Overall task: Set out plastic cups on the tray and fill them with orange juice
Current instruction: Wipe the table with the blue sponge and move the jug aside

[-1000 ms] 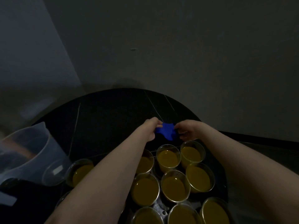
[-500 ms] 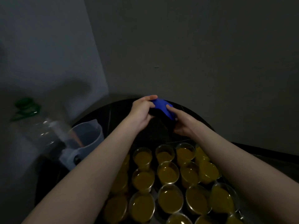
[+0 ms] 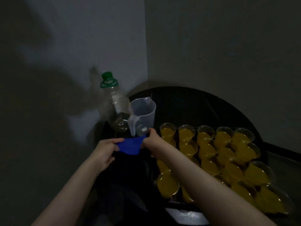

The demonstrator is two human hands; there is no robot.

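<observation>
Several clear plastic cups of orange juice [image 3: 208, 150] stand in rows on a dark tray [image 3: 184, 205] at the right of a round black table [image 3: 195, 103]. Both hands hold a blue cloth [image 3: 130, 145] stretched between them, left of the cups and just in front of the jug. My left hand [image 3: 105, 150] grips its left end; my right hand [image 3: 151, 139] grips its right end. An empty translucent measuring jug [image 3: 143, 116] stands behind the cloth. A clear plastic bottle with a green cap [image 3: 114, 101] stands beside it, seemingly empty.
Two grey walls meet in a corner [image 3: 146, 62] behind the table. The room is dim. A white shiny object [image 3: 187, 216] lies at the table's near edge, below the tray.
The view has swung left, so the cups now lie to the right. Both hands carried the blue cloth from behind the cups to the spot in front of the jug.
</observation>
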